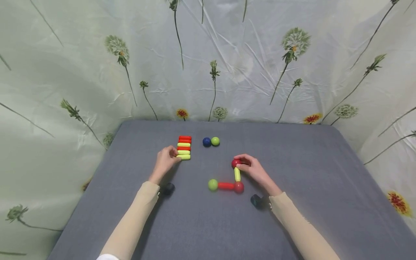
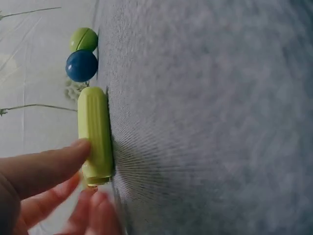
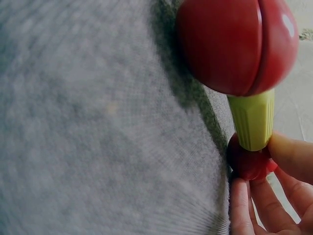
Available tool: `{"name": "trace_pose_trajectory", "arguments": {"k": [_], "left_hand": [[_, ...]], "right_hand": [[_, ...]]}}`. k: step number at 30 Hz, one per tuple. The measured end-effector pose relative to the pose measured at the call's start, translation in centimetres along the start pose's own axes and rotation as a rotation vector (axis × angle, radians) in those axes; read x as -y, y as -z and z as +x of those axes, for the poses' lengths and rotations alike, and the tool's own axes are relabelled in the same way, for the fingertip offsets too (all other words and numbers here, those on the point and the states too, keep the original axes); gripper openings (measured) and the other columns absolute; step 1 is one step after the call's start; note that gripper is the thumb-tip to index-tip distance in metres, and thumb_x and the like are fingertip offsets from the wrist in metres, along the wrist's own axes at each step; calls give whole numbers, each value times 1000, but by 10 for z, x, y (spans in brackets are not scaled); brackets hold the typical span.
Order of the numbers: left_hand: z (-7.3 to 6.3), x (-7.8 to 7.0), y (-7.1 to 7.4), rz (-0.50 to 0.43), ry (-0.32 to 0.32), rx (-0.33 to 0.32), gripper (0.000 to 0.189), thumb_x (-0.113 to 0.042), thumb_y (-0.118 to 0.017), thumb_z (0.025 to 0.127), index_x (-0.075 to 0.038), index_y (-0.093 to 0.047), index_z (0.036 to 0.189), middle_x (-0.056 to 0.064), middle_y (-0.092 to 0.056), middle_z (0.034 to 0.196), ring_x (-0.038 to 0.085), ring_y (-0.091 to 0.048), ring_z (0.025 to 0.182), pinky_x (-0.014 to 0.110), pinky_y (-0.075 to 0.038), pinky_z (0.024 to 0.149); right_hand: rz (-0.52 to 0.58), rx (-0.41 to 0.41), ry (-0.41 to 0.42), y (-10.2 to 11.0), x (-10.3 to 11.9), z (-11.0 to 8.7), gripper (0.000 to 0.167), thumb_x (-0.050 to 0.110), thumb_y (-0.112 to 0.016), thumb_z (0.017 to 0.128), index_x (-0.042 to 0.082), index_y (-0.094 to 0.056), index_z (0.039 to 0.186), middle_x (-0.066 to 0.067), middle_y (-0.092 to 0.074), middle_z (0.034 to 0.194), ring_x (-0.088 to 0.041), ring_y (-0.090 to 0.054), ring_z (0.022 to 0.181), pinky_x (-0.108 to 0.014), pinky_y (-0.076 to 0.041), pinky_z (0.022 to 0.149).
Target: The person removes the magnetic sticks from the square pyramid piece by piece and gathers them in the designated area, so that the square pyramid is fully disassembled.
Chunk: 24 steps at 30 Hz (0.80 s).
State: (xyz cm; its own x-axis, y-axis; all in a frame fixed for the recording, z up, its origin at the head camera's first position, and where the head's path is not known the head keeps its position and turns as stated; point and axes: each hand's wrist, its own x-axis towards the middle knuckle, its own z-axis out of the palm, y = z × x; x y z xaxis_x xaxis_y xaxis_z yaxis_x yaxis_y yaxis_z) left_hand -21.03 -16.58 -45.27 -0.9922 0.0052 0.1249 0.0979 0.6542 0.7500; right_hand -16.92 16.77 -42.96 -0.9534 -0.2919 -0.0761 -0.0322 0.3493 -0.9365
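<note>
My left hand (image 1: 165, 160) is at the near end of a row of short rods on the grey table. Its thumb (image 2: 63, 166) lies along the nearest yellow rod (image 2: 95, 132), with the fingers curled at that rod's end, pinching it. My right hand (image 1: 255, 169) grips the far red ball (image 1: 235, 164) between thumb and fingers. From this ball a yellow rod (image 1: 237, 174) runs to a second red ball (image 1: 238, 187). A red rod (image 1: 225, 186) joins that second ball to a green ball (image 1: 212, 185), making an L shape.
Several red and yellow rods (image 1: 184, 141) lie side by side beyond my left hand. A blue ball (image 1: 207, 142) and a loose green ball (image 1: 215, 141) sit together farther back. A floral curtain (image 1: 195, 83) hangs behind the grey table (image 1: 195, 227).
</note>
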Motion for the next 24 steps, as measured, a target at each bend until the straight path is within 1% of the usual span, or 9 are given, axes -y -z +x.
{"name": "trace_pose_trajectory", "arguments": {"k": [2,4,6,8,9,11,13,16,24], "left_hand": [[-1,-3,-1,-3,-80,19,20,0,-75,77,0,-58,88,13,-55,86,27,-54,79,38,-45,70],[-4,-10,-4,-43,-196,116,20,0,-74,79,-1,-58,92,13,-55,91,26,-55,82,39,-46,73],[-11,-22,-10,-99,-313,307,22,0,-72,81,-3,-59,100,12,-58,98,26,-57,87,40,-48,78],[-19,-34,-19,-118,-397,547,27,-2,-71,82,-6,-61,107,8,-59,106,23,-58,95,38,-48,83],[-24,-40,-24,-104,-420,662,30,-4,-71,83,-9,-61,111,5,-59,108,21,-57,98,37,-48,85],[-32,-51,-34,-27,-467,801,33,-7,-71,82,-16,-61,113,-2,-56,109,16,-54,100,33,-46,87],[-37,-58,-44,55,-509,835,31,-6,-70,81,-20,-62,108,-6,-55,105,12,-52,98,30,-45,84],[-40,-64,-52,110,-534,797,28,-2,-67,80,-21,-62,100,-9,-52,97,10,-50,91,28,-45,79],[-35,-65,-54,54,-534,735,29,-2,-65,79,-19,-65,101,-8,-55,98,11,-51,90,27,-46,76]], "right_hand": [[-7,-2,6,0,-2,1,33,1,-57,93,-10,-53,124,-26,-56,118,-32,-55,104,-37,-46,88],[-2,-8,9,0,-9,4,33,1,-57,93,-9,-54,124,-25,-57,118,-33,-55,104,-39,-46,89],[-1,-13,13,0,-18,8,32,2,-58,93,-7,-55,124,-24,-58,118,-31,-55,104,-39,-46,89],[1,-16,12,0,-27,12,33,4,-59,93,-5,-56,125,-21,-58,118,-30,-56,104,-38,-46,88],[5,-17,8,-1,-32,14,33,5,-60,93,-3,-56,125,-20,-58,118,-29,-56,105,-37,-46,89],[4,-18,10,-1,-36,16,34,7,-61,93,-1,-56,125,-19,-59,118,-27,-56,104,-34,-46,88],[9,-18,15,-1,-38,17,34,8,-61,93,-1,-57,125,-18,-59,118,-27,-56,104,-34,-47,88],[18,-22,21,-1,-38,17,33,8,-62,92,0,-58,124,-18,-59,118,-27,-56,104,-33,-46,88],[12,-29,36,0,-38,15,32,7,-62,92,0,-58,123,-17,-60,116,-27,-56,103,-32,-46,86]]}}
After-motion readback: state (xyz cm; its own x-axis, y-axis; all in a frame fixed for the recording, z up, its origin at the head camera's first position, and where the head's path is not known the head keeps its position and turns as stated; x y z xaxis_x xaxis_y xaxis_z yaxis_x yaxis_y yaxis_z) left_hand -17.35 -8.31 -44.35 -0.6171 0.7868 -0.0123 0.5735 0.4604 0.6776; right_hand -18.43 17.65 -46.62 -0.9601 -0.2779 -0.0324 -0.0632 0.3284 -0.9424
